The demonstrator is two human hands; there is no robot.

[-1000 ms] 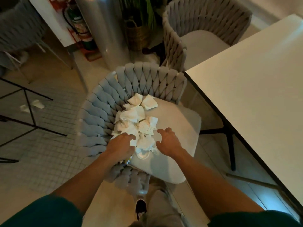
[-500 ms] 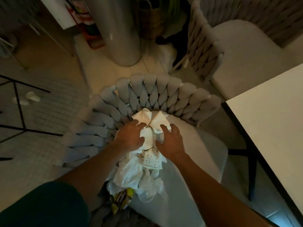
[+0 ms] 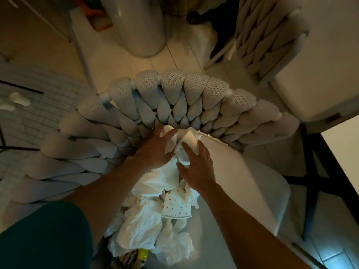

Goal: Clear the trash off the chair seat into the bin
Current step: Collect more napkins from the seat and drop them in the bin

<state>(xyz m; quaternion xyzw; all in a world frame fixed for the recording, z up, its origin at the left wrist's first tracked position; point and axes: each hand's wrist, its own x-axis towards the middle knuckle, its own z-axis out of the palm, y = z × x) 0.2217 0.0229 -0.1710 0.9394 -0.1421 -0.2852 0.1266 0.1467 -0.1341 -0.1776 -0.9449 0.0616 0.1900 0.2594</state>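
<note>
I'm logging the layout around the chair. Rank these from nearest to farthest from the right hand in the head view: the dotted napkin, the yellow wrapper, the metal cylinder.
From the right hand:
1. Dotted napkin, just below the hand in the trash pile on the seat.
2. Yellow wrapper, at the pile's near end, bottom of view.
3. Metal cylinder, on the floor beyond the chair back.

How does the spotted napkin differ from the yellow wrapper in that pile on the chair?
The spotted napkin is white with small red dots; the yellow wrapper is yellow with dark print. The napkin lies in full view mid-pile, just behind the right hand; the wrapper peeks out at the pile's near edge, mostly hidden. Both remain on the chair seat.
</note>
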